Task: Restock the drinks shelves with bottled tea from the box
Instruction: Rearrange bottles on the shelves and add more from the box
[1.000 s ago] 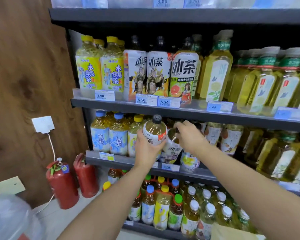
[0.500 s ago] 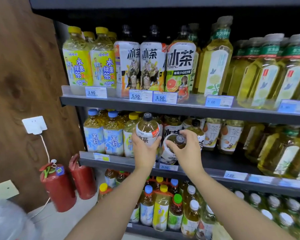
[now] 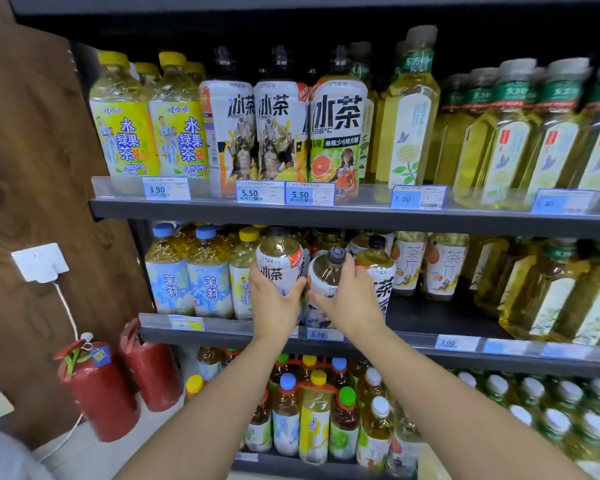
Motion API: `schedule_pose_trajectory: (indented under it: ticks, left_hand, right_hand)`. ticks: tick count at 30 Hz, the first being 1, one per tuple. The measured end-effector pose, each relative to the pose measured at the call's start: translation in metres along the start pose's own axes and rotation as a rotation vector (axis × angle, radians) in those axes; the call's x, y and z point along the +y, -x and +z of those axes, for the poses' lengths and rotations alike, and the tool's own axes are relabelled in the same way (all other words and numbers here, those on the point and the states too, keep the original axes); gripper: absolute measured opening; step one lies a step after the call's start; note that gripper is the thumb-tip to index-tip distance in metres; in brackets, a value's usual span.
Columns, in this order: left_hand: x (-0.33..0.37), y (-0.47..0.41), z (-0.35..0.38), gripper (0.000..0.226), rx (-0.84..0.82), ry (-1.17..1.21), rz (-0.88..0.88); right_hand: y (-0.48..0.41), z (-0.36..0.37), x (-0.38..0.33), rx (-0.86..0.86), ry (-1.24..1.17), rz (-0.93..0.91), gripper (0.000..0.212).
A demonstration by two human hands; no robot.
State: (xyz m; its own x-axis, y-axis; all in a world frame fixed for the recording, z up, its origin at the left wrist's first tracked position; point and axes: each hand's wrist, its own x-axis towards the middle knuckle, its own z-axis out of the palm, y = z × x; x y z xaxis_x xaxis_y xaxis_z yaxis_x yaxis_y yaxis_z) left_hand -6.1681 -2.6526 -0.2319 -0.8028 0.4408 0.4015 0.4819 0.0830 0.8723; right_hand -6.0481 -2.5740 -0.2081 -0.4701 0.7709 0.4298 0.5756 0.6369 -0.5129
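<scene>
My left hand [image 3: 274, 303] grips an upright iced-tea bottle [image 3: 280, 261] with a white label and black characters, at the front of the middle shelf [image 3: 465, 355]. Beside it my right hand [image 3: 347, 299] grips a second bottle of the same tea [image 3: 328, 271], which has a dark cap and leans toward me. Both bottles sit just left of a third bottle of that tea [image 3: 378, 268] standing on the shelf. The box is not in view.
Blue-capped jasmine tea bottles [image 3: 187, 271] stand left of my hands, with pale tea bottles [image 3: 426, 268] and tall yellow-green bottles [image 3: 548, 292] to the right. Shelves above and below are packed with drinks. Two red fire extinguishers [image 3: 97, 389] stand by the wooden wall [image 3: 32, 168].
My right hand has drawn back from deep in the shelf and now grips the tilted bottle nearer the front. The view has shifted closer and lower.
</scene>
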Motion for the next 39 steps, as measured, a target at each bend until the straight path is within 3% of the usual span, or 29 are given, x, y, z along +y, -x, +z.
schedule_pose_trajectory:
  ticks: [5,9,15,18,21,24,39]
  left_hand:
    - [-0.011,0.012,0.0,0.081,-0.11,-0.145,-0.028]
    - [-0.014,0.01,-0.006,0.067,-0.159,-0.175,-0.098]
    - [-0.012,0.011,-0.007,0.072,-0.161,-0.267,-0.089]
    - [-0.01,0.012,-0.003,0.067,-0.127,-0.255,-0.094]
    - [-0.008,0.015,0.003,0.067,-0.098,-0.241,-0.102]
    - [-0.009,0.015,0.007,0.077,-0.089,-0.239,-0.104]
    - [-0.001,0.01,0.028,0.082,-0.136,-0.328,-0.142]
  right_hand:
    - [-0.018,-0.007,-0.019,0.055,0.489,-0.012,0.091]
    - [-0.015,-0.007,-0.012,0.132,0.61,-0.089,0.087]
    - [0.013,0.005,0.028,0.231,0.539,-0.208,0.086]
    - [0.022,0.009,0.05,0.173,0.413,-0.056,0.084]
    - [0.019,0.017,0.053,0.106,0.189,0.128,0.096]
    - [0.013,0.027,0.039,0.153,0.026,0.185,0.105]
    - [-0.006,0.028,0.044,0.102,-0.075,0.206,0.1]
